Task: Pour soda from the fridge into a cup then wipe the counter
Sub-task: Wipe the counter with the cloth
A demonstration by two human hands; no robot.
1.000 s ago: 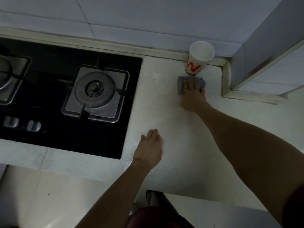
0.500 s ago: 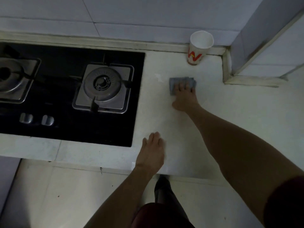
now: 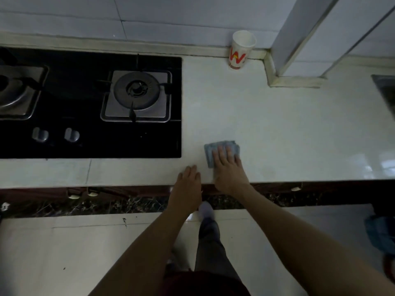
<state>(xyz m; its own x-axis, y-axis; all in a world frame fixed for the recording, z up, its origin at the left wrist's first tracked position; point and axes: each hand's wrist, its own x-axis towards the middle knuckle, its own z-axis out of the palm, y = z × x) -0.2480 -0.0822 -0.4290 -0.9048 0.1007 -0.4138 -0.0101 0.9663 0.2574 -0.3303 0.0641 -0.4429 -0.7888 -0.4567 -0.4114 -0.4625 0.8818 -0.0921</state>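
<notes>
On the table [image 3: 277, 129], the stove [image 3: 89, 103] lies left, the cup [image 3: 240, 51] far against the wall, the cloth [image 3: 213, 150] near the front edge, right of the stove.

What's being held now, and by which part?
Nothing is gripped. The right hand presses flat on the blue cloth, covering its near right part; the left hand rests on the counter edge.
</notes>
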